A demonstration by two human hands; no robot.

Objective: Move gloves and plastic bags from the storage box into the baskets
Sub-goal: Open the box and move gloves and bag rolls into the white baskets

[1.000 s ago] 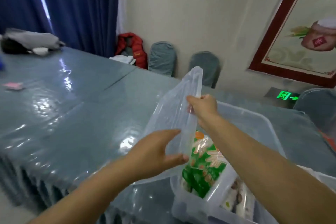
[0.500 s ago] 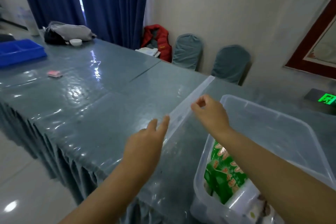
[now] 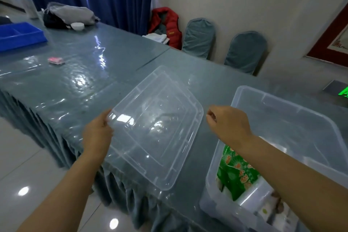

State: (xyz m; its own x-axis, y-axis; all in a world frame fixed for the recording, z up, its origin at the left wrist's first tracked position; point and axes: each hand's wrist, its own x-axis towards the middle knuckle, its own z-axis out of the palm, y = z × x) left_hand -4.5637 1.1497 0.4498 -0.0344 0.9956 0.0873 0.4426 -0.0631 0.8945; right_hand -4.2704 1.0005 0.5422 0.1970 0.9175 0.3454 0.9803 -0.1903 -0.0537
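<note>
- Setting: long table (image 3: 79,88) under a glossy grey-blue cover, blue curtains and a pale wall behind, two covered chairs (image 3: 222,43) against the wall.
- Storage box (image 3: 282,111): clear plastic, standing open at the table's near right edge. A green printed packet (image 3: 233,173) and other wrapped packs lie at its near end; its far part looks bare. Whether these are the gloves or the bags cannot be told.
- Lid (image 3: 156,128): clear, lying flat on the table just left of the box.
- Left hand (image 3: 98,135): fingers curled over the lid's near-left corner, holding it.
- Right hand (image 3: 227,124): above the gap between lid and box, fingers loosely curled, holding nothing, apart from the lid.
- Blue basket (image 3: 17,34): far left on the table, well apart from the box; nothing visible inside.
- Other: small pink item (image 3: 55,60), grey bundle (image 3: 69,15), white bowl (image 3: 77,25), red jacket (image 3: 167,24).
- Progress, judged: opening done; no item appears moved yet; all transfers remain.
</note>
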